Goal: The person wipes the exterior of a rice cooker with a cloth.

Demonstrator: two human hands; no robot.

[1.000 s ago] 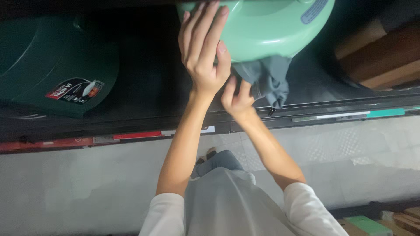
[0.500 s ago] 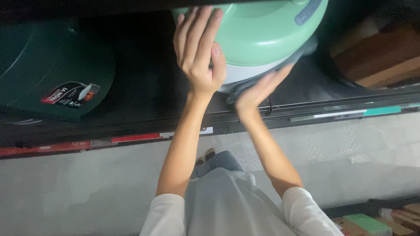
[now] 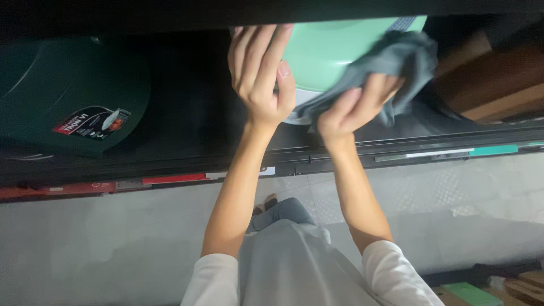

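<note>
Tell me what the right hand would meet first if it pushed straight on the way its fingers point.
The right hand already grips the grey cloth; straight ahead, the cloth presses the light green rounded appliance first, though depth is unclear.

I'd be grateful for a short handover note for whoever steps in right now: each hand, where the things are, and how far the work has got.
Left hand: flat, fingers spread, on the pale green appliance on the dark shelf.
Right hand: gripping a grey cloth, pressed against the appliance's lower right side.
Done: cannot tell how much is wiped.
Left: the dark green appliance further left is untouched.
</note>
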